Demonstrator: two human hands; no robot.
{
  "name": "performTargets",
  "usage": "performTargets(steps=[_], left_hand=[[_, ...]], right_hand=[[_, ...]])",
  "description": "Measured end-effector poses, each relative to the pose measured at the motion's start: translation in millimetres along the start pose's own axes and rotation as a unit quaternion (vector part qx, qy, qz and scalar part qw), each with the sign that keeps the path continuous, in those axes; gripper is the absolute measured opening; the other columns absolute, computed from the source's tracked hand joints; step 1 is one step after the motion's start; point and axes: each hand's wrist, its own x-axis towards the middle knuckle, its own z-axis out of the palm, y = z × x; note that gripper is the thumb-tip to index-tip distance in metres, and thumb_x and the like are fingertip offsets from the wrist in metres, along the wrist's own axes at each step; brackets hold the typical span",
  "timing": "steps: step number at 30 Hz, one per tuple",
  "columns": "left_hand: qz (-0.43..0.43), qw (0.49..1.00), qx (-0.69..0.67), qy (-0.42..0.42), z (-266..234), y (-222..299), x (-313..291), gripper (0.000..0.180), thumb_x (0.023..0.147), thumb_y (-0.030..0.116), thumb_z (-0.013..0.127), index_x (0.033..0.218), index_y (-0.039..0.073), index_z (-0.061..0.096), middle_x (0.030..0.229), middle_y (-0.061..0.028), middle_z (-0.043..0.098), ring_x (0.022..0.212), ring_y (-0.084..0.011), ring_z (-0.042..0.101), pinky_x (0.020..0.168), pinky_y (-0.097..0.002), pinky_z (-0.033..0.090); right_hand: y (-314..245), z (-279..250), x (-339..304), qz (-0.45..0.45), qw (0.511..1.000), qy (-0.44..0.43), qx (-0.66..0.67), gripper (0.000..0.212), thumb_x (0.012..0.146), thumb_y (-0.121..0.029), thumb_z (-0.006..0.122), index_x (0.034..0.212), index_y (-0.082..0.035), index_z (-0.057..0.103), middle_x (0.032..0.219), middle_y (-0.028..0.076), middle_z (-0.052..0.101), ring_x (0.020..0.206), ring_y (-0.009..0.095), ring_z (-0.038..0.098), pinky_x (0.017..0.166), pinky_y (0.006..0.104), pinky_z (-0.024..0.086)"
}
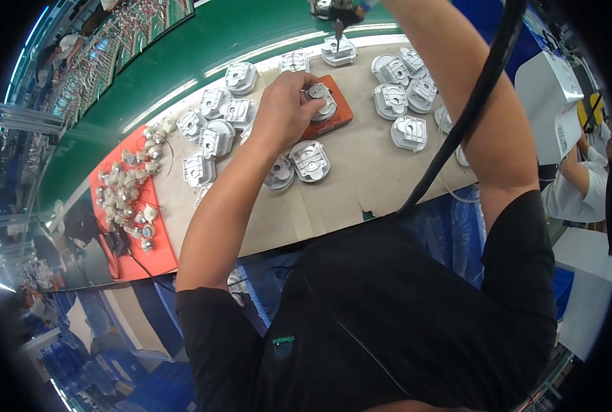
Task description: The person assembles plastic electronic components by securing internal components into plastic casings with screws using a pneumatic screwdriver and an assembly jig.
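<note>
My left hand (285,106) is closed on a white plastic housing (327,110) that rests on an orange-red block (341,103). Between my thumb and fingers, a small round grey piece (316,90) shows on top of the housing. My right arm (460,75) stretches up past the top edge, and its hand is out of the picture. At the top, a dark tool (338,14) with a thin bit points down over another white housing (339,51); what holds the tool cannot be seen.
Several white housings (217,137) lie left of the block, and more (391,101) stand to its right. Small round wired parts (124,185) are heaped on a red mat (160,237) at the left. A thick black cable (467,117) crosses before my right arm. Other people (584,178) are at the right.
</note>
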Motion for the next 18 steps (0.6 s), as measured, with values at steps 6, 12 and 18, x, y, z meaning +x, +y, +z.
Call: performTargets(steps=[6, 12, 18], left_hand=[[-0.023, 0.998, -0.047, 0.02, -0.2, -19.5, -4.8, 0.034, 0.081, 0.012, 0.081, 0.111, -0.002, 0.072, 0.103, -0.017, 0.069, 0.088, -0.0288, 0.07, 0.081, -0.0384, 0.055], [-0.009, 1.0, -0.024, 0.004, 0.8, -15.2, -2.2, 0.033, 0.082, 0.01, 0.083, 0.111, -0.002, 0.072, 0.1, -0.0098, 0.07, 0.087, -0.0185, 0.071, 0.08, -0.0311, 0.057], [-0.018, 0.999, -0.03, 0.007, -0.1, -20.5, -4.3, 0.034, 0.083, 0.01, 0.082, 0.113, -0.002, 0.071, 0.1, -0.0093, 0.07, 0.088, -0.018, 0.071, 0.08, -0.0309, 0.057]], right_hand=[[6.9, 8.5, -56.5, 0.063, 0.997, -0.004, 0.043, 0.032, 0.095, -0.029, 0.077, 0.104, -0.003, 0.061, 0.082, -0.002, 0.058, 0.075, 0.01, 0.051, 0.067, 0.0265, 0.044], [8.5, 0.8, -63.7, 0.085, 0.992, -0.022, 0.089, 0.031, 0.097, -0.031, 0.075, 0.099, -0.006, 0.057, 0.078, -0.005, 0.052, 0.07, 0.006, 0.045, 0.062, 0.023, 0.038], [20.1, 8.7, -69.2, 0.043, 0.996, -0.022, 0.074, 0.03, 0.097, -0.031, 0.074, 0.099, -0.006, 0.057, 0.078, -0.005, 0.052, 0.069, 0.006, 0.045, 0.061, 0.0228, 0.037]])
